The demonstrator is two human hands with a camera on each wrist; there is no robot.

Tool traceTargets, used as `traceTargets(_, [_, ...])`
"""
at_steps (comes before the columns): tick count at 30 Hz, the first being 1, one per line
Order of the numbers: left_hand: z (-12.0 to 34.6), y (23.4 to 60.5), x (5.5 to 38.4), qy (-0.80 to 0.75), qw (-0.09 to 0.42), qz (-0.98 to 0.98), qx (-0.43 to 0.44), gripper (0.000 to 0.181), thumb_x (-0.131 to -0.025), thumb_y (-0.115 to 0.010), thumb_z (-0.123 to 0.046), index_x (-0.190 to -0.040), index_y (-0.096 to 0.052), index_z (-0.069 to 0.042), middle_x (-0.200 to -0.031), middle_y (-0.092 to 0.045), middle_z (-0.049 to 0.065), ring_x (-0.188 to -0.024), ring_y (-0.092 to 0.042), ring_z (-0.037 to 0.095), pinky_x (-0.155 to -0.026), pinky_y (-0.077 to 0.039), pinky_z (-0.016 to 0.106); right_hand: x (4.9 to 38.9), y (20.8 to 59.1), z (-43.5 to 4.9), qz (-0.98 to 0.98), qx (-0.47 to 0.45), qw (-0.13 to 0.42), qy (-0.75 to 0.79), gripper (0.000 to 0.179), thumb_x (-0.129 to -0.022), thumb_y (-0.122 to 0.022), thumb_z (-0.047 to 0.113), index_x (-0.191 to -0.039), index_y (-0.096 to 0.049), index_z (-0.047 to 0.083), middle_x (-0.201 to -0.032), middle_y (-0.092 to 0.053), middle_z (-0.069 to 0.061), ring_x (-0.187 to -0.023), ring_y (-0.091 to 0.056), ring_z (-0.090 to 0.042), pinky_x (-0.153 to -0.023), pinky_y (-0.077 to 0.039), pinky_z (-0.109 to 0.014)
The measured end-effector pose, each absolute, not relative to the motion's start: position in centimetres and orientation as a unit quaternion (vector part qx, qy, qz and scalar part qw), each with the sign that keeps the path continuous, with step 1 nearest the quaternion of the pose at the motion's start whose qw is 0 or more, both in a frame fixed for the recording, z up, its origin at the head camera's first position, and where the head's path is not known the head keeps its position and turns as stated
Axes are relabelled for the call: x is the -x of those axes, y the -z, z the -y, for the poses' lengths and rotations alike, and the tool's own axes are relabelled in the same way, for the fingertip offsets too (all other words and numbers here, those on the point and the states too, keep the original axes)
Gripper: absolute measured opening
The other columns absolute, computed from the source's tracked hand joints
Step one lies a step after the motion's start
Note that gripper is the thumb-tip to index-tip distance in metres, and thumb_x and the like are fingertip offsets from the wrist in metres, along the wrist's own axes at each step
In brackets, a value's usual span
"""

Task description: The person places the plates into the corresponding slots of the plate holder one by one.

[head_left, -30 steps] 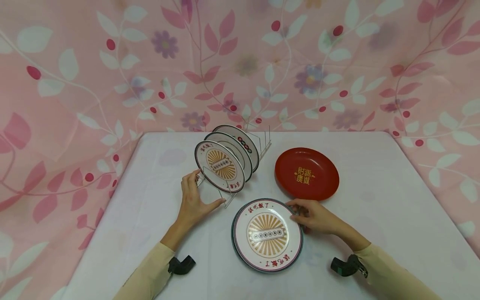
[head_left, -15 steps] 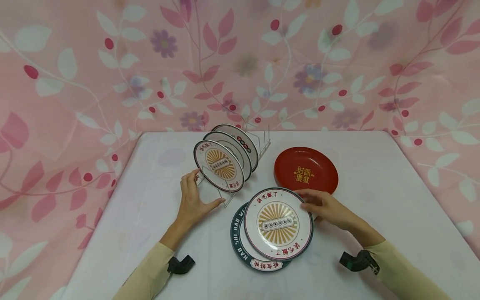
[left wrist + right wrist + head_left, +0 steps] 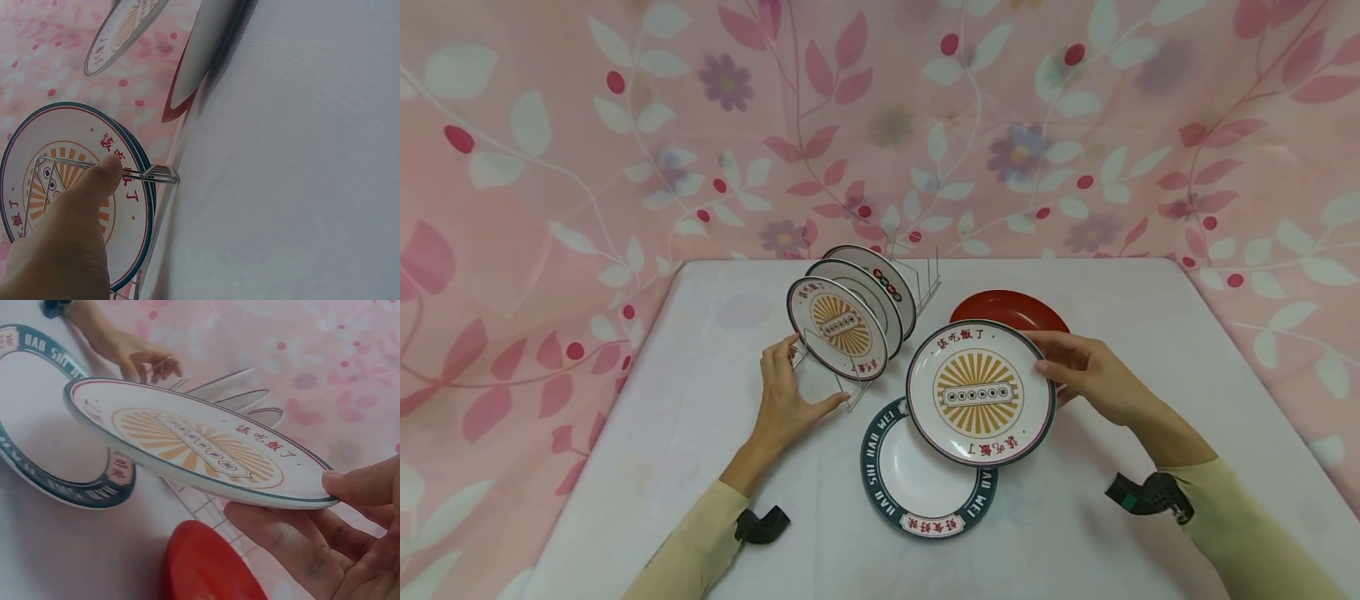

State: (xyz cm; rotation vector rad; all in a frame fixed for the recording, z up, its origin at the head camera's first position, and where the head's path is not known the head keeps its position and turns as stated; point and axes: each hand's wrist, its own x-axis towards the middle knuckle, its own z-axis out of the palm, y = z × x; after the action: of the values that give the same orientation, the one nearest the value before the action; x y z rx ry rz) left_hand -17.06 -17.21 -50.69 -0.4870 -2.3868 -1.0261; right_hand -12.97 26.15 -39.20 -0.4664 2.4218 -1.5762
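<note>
My right hand [image 3: 1093, 375] pinches the right rim of a white plate [image 3: 977, 396] with an orange sunburst, thumb on top and fingers beneath. The plate is lifted and tilted, overlapping a green-rimmed plate [image 3: 928, 508] on the table in the head view. At the left, my left hand [image 3: 790, 400] holds the near end of a wire dish rack [image 3: 859, 398], its thumb [image 3: 100, 178] pressed on the wire in the left wrist view. Several plates stand upright in the rack, the front one a sunburst plate [image 3: 837, 329].
Behind the lifted plate lies a red oval dish [image 3: 1011, 310], partly hidden by it. The white-covered table [image 3: 715, 333] ends at a pink floral backdrop [image 3: 887, 125]. The rack's wire slots reach away toward the back right.
My right hand has lifted the sunburst plate off the green-rimmed plate, moving it up and to the right and uncovering the one below. The left hand and rack have stayed in place.
</note>
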Motion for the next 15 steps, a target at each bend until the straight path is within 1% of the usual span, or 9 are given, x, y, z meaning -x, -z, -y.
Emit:
traceTargets(2, [17.2,50.7,17.0,0.376,0.244,0.876,0.177,0.122,-0.052,-0.095,-0.045,-0.145,-0.030,0.002,-0.129,-0.037,0.023,-0.122,-0.035,0.031,-0.102,-0.038,0.044,13.2,38.7,-26.4,-0.824,0.162,0.102,0.533,0.045,-0.098,-0.058,0.011,-0.141,-0.048,0.001,-0.103,-0.066,0.004,-0.075,-0.066,-0.021,-0.059,-0.059,-0.038])
traceTargets(6, [17.2,50.8,17.0,0.373,0.239,0.879,0.175,0.122,-0.054,-0.094,-0.046,-0.146,-0.028,0.000,-0.129,-0.037,0.024,-0.122,-0.035,0.030,-0.103,-0.038,0.044,14.0,37.4,-26.7,-0.829,0.171,0.084,0.526,0.045,-0.098,-0.058,0.010,-0.141,-0.048,0.000,-0.104,-0.066,0.006,-0.075,-0.067,-0.019,-0.059,-0.059,-0.037])
traceTargets(13, [17.4,50.9,17.2,0.369,0.243,0.879,0.179,0.122,-0.054,-0.094,-0.047,-0.146,-0.029,0.001,-0.129,-0.036,0.021,-0.123,-0.035,0.030,-0.103,-0.038,0.043,16.4,33.9,-26.5,-0.851,0.151,0.030,0.502,0.048,-0.096,-0.061,0.009,-0.143,-0.049,0.010,-0.106,-0.061,0.006,-0.083,-0.066,-0.010,-0.060,-0.059,-0.034])
traceTargets(15, [17.4,50.9,17.3,0.366,0.245,0.880,0.179,0.122,-0.054,-0.094,-0.048,-0.146,-0.029,0.001,-0.129,-0.036,0.022,-0.123,-0.035,0.030,-0.103,-0.038,0.043,17.2,32.8,-26.3,-0.855,0.143,0.018,0.498,0.049,-0.096,-0.061,0.009,-0.144,-0.050,0.012,-0.106,-0.061,0.007,-0.084,-0.066,-0.009,-0.060,-0.059,-0.032])
